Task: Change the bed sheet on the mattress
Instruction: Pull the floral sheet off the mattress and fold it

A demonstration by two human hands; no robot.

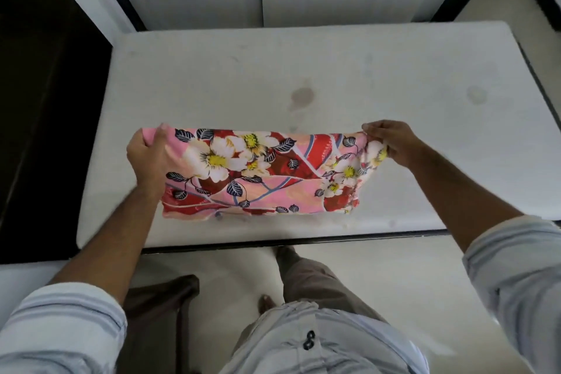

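Nearest, striped rolled sleeves (57, 325) and a buttoned shirt front; beyond them the left hand (148, 158) grips one end of the folded floral bed sheet (255, 173), fingers curled round the pink edge; the right hand (391, 142) pinches the other end; the sheet's long axis runs left to right, held over the near part of the bare, stained mattress (334, 69); no writing is legible.
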